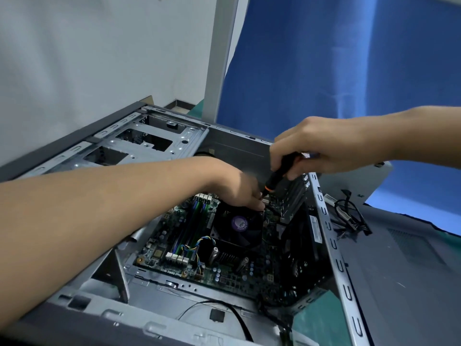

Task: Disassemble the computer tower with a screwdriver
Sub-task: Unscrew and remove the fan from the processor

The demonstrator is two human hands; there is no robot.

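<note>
The computer tower [154,146] lies on its side with the side panel off, so the green motherboard [232,273] and the black CPU fan [239,226] show. My right hand [324,148] grips the black screwdriver [279,173] with an orange ring; its tip points down at the far edge of the fan. My left hand [239,188] reaches into the case, and its fingertips pinch the screwdriver's shaft near the tip, resting on the fan's edge. The tip itself is hidden behind the fingers.
A metal drive cage [139,143] fills the far left of the case. The removed grey side panel [411,270] lies to the right with a bundle of black cables [349,213] on it. A black cable [234,313] runs across the case's near edge. A blue curtain [349,58] hangs behind.
</note>
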